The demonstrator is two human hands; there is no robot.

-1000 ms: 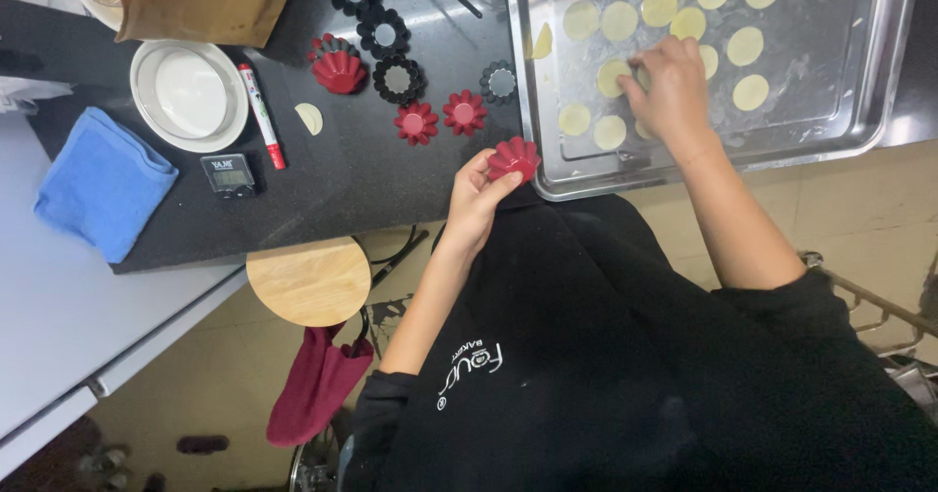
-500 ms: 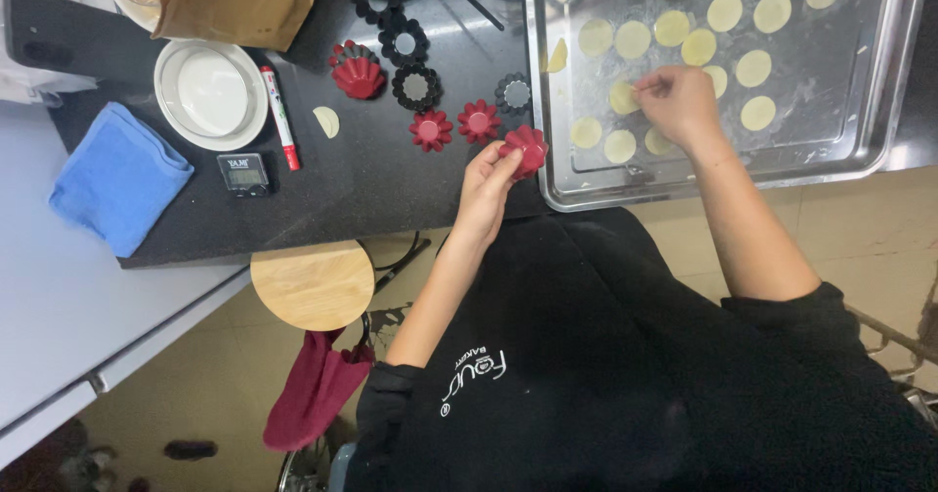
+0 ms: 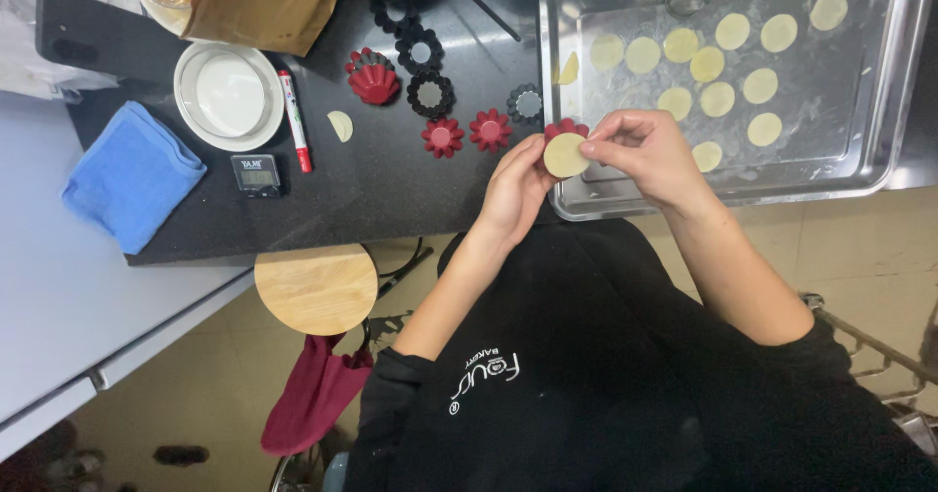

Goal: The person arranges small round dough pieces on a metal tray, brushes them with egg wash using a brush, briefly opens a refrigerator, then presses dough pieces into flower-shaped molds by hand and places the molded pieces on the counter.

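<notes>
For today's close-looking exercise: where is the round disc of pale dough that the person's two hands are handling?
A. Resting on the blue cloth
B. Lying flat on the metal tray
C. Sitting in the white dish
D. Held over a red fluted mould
D: the dough disc sits between the left hand and right hand, covering a red fluted mould at the edge of the metal tray.

Brown paper bag (image 3: 262, 3) top left; small black timer's grey screen (image 3: 259, 173).

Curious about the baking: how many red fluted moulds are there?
4. On the dark counter: a larger one, two small ones side by side. The fourth mould is at the left hand, under a dough disc. More may be hidden.
</notes>
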